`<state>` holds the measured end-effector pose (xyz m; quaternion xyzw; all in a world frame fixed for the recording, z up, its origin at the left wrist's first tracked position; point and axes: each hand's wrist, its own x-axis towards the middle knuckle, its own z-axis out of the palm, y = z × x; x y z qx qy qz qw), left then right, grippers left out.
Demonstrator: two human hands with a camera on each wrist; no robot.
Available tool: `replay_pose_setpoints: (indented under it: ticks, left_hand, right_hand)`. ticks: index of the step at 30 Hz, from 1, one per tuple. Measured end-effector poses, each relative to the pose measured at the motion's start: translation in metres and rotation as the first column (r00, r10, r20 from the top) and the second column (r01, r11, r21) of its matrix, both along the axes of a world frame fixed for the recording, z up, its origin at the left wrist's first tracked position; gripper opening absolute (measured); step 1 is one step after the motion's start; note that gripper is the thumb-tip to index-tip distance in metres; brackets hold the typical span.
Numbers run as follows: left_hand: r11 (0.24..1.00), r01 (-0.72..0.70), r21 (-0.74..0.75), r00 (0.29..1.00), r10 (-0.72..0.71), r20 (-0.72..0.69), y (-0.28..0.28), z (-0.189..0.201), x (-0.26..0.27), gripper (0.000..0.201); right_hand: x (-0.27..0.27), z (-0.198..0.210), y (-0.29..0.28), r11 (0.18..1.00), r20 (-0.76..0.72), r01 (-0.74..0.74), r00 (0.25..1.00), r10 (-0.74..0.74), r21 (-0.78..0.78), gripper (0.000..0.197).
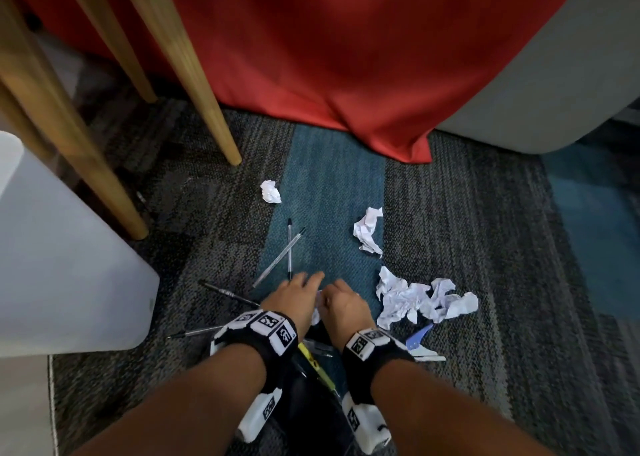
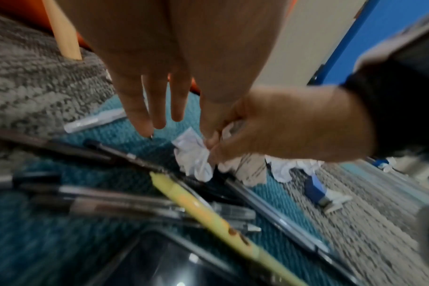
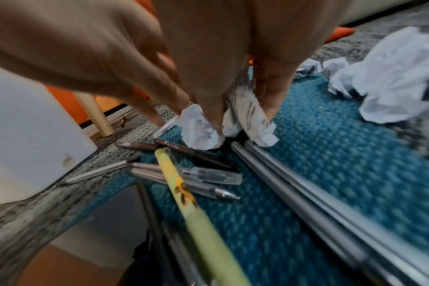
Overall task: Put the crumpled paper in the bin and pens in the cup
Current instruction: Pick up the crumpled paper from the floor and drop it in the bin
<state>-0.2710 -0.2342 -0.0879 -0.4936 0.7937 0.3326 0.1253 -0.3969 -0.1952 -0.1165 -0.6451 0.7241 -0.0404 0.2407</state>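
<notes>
My right hand (image 1: 330, 294) pinches a small crumpled paper (image 1: 317, 305) just above the blue carpet; the right wrist view shows its fingers (image 3: 265, 100) curled round the wad (image 3: 201, 131). Beside it, my left hand (image 1: 308, 279) has its fingers (image 2: 157, 108) straight, the tips brushing the same paper (image 2: 194, 158). The white bin (image 1: 69, 247) stands on the left. More crumpled papers (image 1: 422, 299) lie to the right. Two clear pens (image 1: 289, 251) cross ahead of the hands. A yellow pen (image 3: 184, 195) and several others (image 3: 208, 176) lie under my wrists by a dark container (image 1: 304, 414).
Wooden legs (image 1: 194, 74) rise at the back left, next to a hanging red cloth (image 1: 329, 57) and a grey seat (image 1: 554, 74). Farther off lie two paper balls (image 1: 270, 192) (image 1: 369, 230). A blue and white tool (image 1: 420, 341) lies by my right wrist.
</notes>
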Motion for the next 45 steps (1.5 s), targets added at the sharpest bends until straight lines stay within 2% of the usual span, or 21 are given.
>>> replay_pose_setpoints:
  ticks: [3,6,8,11,15,18,20,23,26,29,31,33,35,38,43,45]
  left_hand:
    - [0.998,0.034,0.055,0.998,-0.036,0.041,0.014,-0.016,-0.006,0.073]
    - [0.998,-0.021,0.064,0.998,0.017,0.068,0.023,-0.012,-0.009,0.053]
    - [0.999,-0.042,-0.010,0.997,0.042,0.072,0.022,0.000,-0.007,0.044]
    - [0.988,-0.097,-0.124,0.994,0.102,0.035,0.007,0.035,0.000,0.043]
    - [0.953,-0.167,-0.252,0.986,0.154,-0.067,-0.013,0.108,0.014,0.043]
    - [0.898,-0.194,-0.395,0.978,0.148,-0.143,-0.021,0.162,0.030,0.036]
    - [0.854,-0.282,-0.437,0.954,0.201,-0.222,-0.024,0.194,0.046,0.031]
    - [0.745,-0.353,-0.565,0.933,0.236,-0.272,-0.025,0.236,0.078,0.035]
    - [0.670,-0.407,-0.621,0.912,0.269,-0.309,-0.022,0.270,0.117,0.036]
    - [0.601,-0.471,-0.645,0.882,0.313,-0.353,-0.013,0.294,0.161,0.034]
    - [0.559,-0.520,-0.646,0.854,0.367,-0.369,-0.004,0.302,0.193,0.032]
    - [0.515,-0.574,-0.637,0.813,0.453,-0.367,0.004,0.303,0.222,0.029]
    - [0.490,-0.608,-0.625,0.774,0.542,-0.328,0.009,0.299,0.244,0.029]
    - [0.515,-0.615,-0.598,0.745,0.628,-0.225,0.013,0.285,0.264,0.031]
    - [0.668,-0.570,-0.478,0.724,0.684,0.091,0.024,0.259,0.273,0.037]
    - [0.672,-0.582,-0.458,0.710,0.694,0.116,0.027,0.256,0.273,0.036]
  right_hand:
    - [-0.001,0.002,0.012,1.000,0.081,0.014,0.997,-0.015,0.009,0.017]
    - [-0.002,0.011,0.017,1.000,0.165,0.022,0.986,-0.019,-0.012,0.010]
    - [-0.004,0.020,0.016,0.995,0.215,0.040,0.977,-0.019,-0.095,0.009]
    - [-0.002,0.043,0.005,0.951,0.331,0.132,0.943,-0.034,-0.279,0.027]
    - [0.018,0.090,-0.019,0.849,0.428,0.237,0.904,-0.014,-0.473,0.040]
    - [0.044,0.132,-0.037,0.781,0.500,0.278,0.865,0.050,-0.560,0.038]
    - [0.066,0.164,-0.048,0.745,0.554,0.308,0.827,0.099,-0.592,0.036]
    - [0.105,0.206,-0.062,0.726,0.610,0.320,0.774,0.170,-0.608,0.034]
    - [0.146,0.244,-0.070,0.700,0.639,0.310,0.721,0.268,-0.643,0.030]
    - [0.186,0.266,-0.071,0.686,0.636,0.276,0.689,0.348,-0.673,0.025]
    - [0.210,0.273,-0.071,0.721,0.656,0.232,0.649,0.385,-0.653,0.026]
    - [0.232,0.276,-0.071,0.763,0.673,0.164,0.609,0.420,-0.625,0.027]
    - [0.249,0.276,-0.072,0.753,0.645,0.109,0.603,0.469,-0.649,0.027]
    - [0.265,0.273,-0.072,0.725,0.595,0.043,0.606,0.528,-0.688,0.026]
    - [0.270,0.264,-0.071,0.714,0.558,-0.014,0.613,0.559,-0.700,0.025]
    - [0.268,0.260,-0.072,0.706,0.539,-0.035,0.621,0.570,-0.707,0.025]
